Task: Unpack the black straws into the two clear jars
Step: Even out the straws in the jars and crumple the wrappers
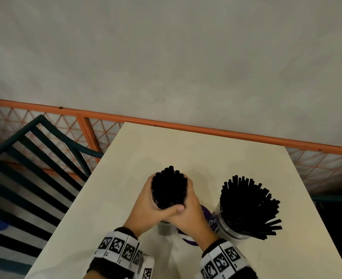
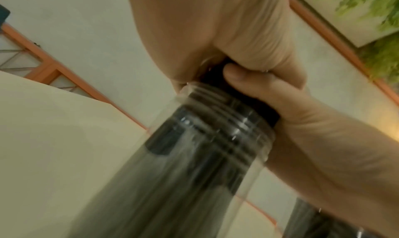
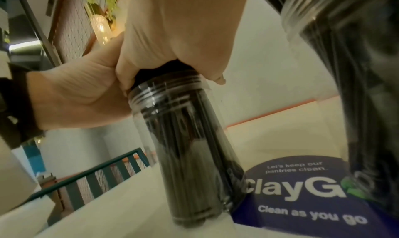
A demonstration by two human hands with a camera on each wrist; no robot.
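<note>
A: Report surroundings, left to right, head view.

B: At 9 o'clock of the table (image 1: 125, 158) stands a dark green slatted chair (image 1: 35, 150). Behind it an orange mesh railing (image 1: 97, 117) runs across to the 3 o'clock edge, in front of a plain wall (image 1: 166, 47).

A: Position of the task items?

B: Near jar (image 3: 190, 156) stands upright at table centre, its base just beside a purple round sticker (image 3: 302, 199) reading "Clean as you go". The straw bundle (image 1: 169, 187) stands in this jar, tops projecting above both hands.

A: Hand state?

B: Left hand (image 1: 146, 206) wraps the bundle from 9 o'clock, thumb across the front. Right hand (image 1: 192, 212) wraps it from 3 o'clock. Both grip the straws just above the threaded jar mouth; the thumbs meet at 6 o'clock.

A: Obstructions?

B: The hands cover the jar mouth in the head view; only a part of the jar's lower wall shows below them. At 3 o'clock of the hands, apart from them, stands the second jar (image 1: 226, 228), with its loose straws (image 1: 250, 206) fanned outward. It sits partly on the sticker. Both wrists carry marker-tag bands (image 1: 119, 248).
</note>
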